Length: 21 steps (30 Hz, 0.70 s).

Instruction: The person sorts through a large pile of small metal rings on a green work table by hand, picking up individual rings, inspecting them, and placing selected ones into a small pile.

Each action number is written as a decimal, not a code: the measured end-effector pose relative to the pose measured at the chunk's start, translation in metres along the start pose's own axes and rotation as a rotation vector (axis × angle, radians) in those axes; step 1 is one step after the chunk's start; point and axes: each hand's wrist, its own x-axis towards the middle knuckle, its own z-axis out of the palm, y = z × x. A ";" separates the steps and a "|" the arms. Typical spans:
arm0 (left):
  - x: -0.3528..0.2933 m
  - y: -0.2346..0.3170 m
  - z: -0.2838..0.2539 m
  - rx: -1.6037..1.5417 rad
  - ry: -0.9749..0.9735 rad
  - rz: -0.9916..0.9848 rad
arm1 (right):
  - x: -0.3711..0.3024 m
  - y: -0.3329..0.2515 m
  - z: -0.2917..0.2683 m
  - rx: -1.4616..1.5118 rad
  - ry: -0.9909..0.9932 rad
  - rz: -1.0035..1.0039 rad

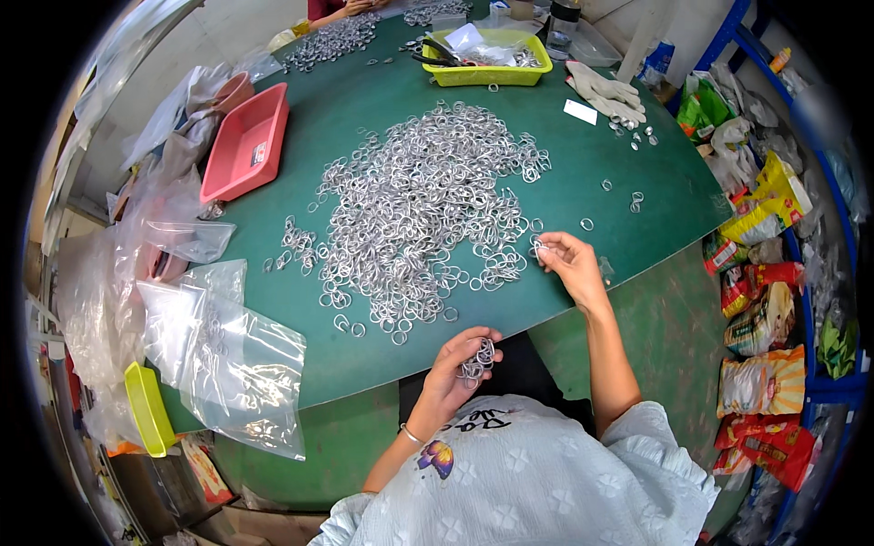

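A broad heap of silvery metal rings (410,209) covers the middle of the green table (364,373). My left hand (452,369) is at the table's near edge, its fingers curled round a clump of several rings (476,362). Out to the right, my right hand (572,262) is at the heap's right side, thumb and fingertips pinched on a ring (538,246). Another ring (586,224) lies on the table just beyond that hand.
Clear plastic bags (241,364) lie at the table's left, near a pink tray (244,146). A yellow-green basket (487,64) with tools and a glove (605,91) are at the back. Colourful packets (763,382) hang on a blue rack at right. Another person's hands (360,7) show at the far edge.
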 end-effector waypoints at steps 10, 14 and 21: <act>0.002 0.003 0.025 0.272 0.206 0.157 | -0.041 -0.023 0.054 0.279 -0.354 0.042; 0.005 0.003 0.023 0.304 0.209 0.196 | -0.052 -0.034 0.064 0.041 -0.398 -0.034; 0.003 0.008 0.020 0.309 0.092 0.205 | -0.043 -0.040 0.051 0.289 -0.614 0.165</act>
